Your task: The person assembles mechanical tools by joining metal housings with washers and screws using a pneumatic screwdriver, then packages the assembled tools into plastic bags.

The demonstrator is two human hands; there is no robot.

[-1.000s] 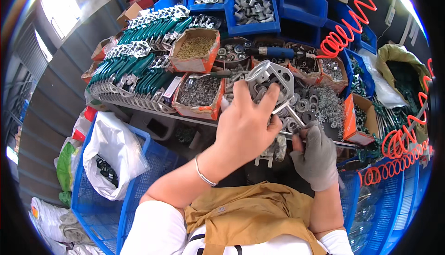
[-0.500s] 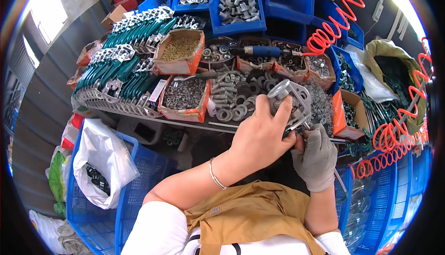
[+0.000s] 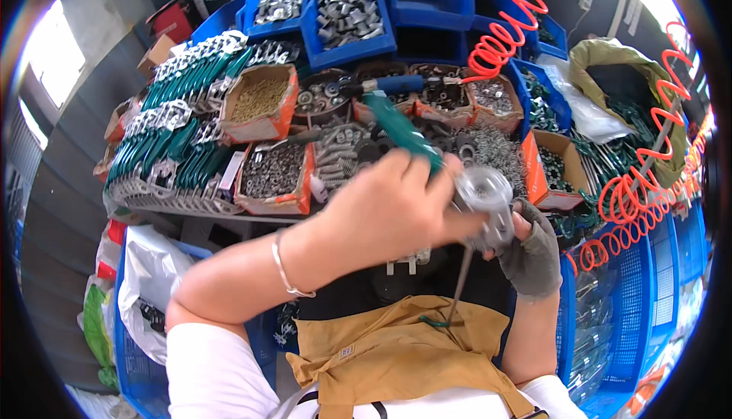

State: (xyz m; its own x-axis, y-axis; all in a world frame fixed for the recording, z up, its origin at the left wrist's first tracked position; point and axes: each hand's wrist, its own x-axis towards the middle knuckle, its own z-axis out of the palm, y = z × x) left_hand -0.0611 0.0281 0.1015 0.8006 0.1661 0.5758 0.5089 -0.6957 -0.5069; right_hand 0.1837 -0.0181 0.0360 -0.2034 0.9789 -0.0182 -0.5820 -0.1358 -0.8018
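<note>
My left hand [image 3: 396,202], bare with a bracelet at the wrist, is smeared by motion. Its fingers are curled round a metal clamp-like part [image 3: 488,194] with a round, cup-shaped silver head. A green handle [image 3: 404,129] sticks out beyond these fingers, pointing away and to the left. My right hand [image 3: 536,255], in a grey glove with bare fingertips, grips the same part from the right. Below it a thin metal rod [image 3: 460,285] slants down to my apron, where a small green piece [image 3: 435,321] lies at its lower end. The fingers partly hide how these join.
Green-handled metal parts [image 3: 164,141] stand in rows at the left of the bench. Open boxes of small hardware [image 3: 274,171] and loose springs [image 3: 496,152] lie ahead. Blue bins [image 3: 351,57] stand behind. Red coiled hoses [image 3: 488,57] hang at the right, one reaching a blue power tool [image 3: 400,83].
The clamp-like part has turned in my hands, and its green handle now points far left. The rod has swung down toward my apron. My left hand has moved lower; the whole view has shifted.
</note>
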